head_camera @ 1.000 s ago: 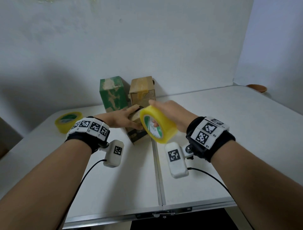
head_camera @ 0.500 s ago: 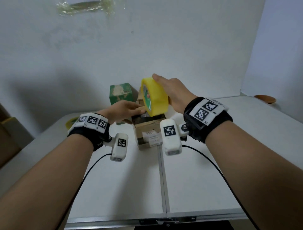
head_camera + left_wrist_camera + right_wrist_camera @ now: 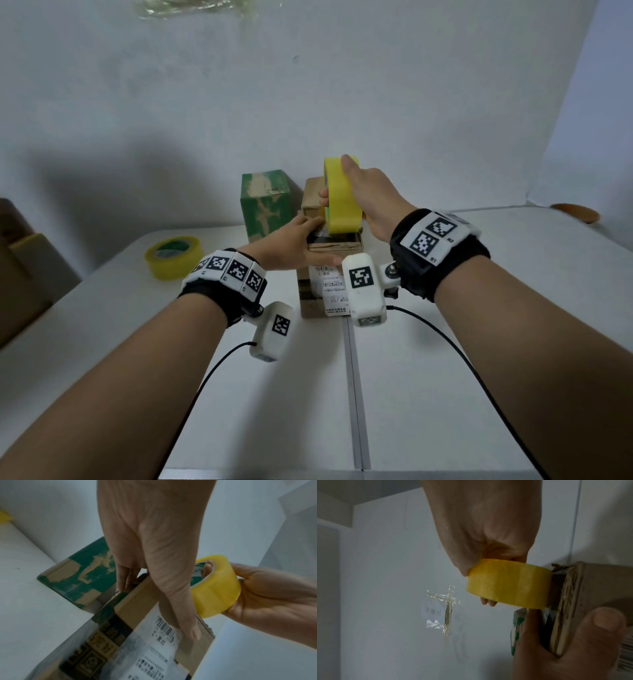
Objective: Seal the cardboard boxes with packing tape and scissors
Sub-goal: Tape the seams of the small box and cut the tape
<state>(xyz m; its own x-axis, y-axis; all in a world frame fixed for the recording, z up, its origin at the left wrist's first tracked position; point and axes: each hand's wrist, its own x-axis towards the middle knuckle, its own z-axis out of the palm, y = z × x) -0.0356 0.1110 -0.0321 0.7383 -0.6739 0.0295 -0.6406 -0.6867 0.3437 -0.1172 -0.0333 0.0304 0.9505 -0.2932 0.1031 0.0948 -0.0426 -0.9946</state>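
Cardboard box (image 3: pixel 323 291) stands upright on the white table (image 3: pixel 445 342), near its middle seam, a green box (image 3: pixel 265 202) and a brown box (image 3: pixel 313 198) just behind it. Left hand (image 3: pixel 291 246) lies over the box top, fingers straight across it, thumb down the labelled front: pressing, not gripping. Right hand (image 3: pixel 370 195) grasps the yellow tape roll (image 3: pixel 342 195), fingers through its core, roll on edge above the box's far top edge.

Risk, as I judge it: if the left hand eases, the pull on the roll could tip or drag this tall, narrow box; the strip could also run skew or wrinkle.

Box: brown, dark printed side, white barcode label on front, frayed top edges. No scissors visible.
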